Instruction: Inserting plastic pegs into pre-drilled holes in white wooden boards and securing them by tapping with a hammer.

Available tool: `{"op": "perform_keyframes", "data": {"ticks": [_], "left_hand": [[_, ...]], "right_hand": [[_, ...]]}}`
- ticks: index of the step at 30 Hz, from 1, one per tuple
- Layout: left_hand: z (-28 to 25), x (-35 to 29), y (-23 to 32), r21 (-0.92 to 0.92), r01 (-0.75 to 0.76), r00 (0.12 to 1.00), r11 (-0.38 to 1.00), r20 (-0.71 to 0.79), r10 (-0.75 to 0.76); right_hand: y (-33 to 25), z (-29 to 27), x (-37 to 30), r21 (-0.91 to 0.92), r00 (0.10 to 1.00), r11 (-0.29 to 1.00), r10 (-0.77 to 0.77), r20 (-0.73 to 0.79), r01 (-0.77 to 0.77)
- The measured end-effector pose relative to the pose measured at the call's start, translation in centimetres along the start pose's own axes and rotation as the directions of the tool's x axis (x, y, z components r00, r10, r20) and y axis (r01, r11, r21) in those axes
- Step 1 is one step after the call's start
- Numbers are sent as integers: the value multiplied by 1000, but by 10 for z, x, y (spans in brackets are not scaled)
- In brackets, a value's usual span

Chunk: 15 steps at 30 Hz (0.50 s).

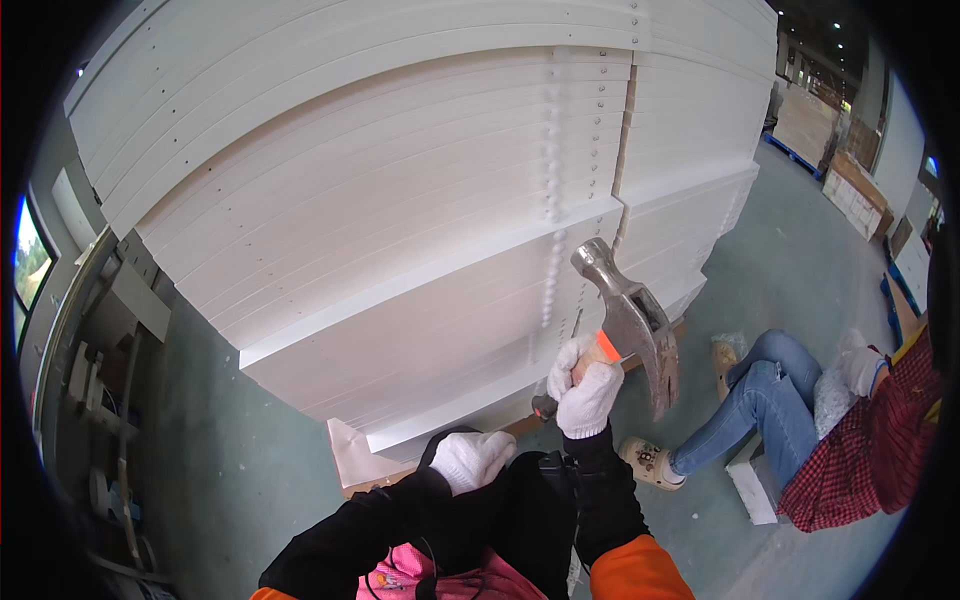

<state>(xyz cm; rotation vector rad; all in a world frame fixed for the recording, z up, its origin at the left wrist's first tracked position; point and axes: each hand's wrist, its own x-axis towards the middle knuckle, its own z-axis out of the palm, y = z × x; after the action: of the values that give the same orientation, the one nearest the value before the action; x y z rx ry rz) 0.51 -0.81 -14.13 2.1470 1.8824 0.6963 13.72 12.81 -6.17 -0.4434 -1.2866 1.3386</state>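
My right hand, in a white knitted glove, is wrapped around the handle of a claw hammer. The hammer is raised, its steel head above the fist and an orange band just under the head. My left hand, also gloved in white, lies low near my dark-clad knee with its fingers curled in. Whether anything is inside it is hidden. In front of both hands rises a tall stack of white boards, with rows of small holes and fittings along their edges. Neither hand visibly touches the stack.
A seated person in blue jeans and a checked red top is close on the right, beside a white block. Brown cardboard shows under the stack's near corner. Shelving with boards stands left. Stacked pallets are far right.
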Motion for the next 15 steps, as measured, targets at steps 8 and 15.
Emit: {"op": "perform_keyframes", "data": {"ticks": [8,15], "left_hand": [[-2,-1,4,-44,-24,999,999,-35,22],[-6,-4,-1,-30,-40,998,999,-51,39]], "right_hand": [[6,4,30,-237,999,971,34,0,-34],[-1,17,27,-16,982,989,-148,-116,147]]}}
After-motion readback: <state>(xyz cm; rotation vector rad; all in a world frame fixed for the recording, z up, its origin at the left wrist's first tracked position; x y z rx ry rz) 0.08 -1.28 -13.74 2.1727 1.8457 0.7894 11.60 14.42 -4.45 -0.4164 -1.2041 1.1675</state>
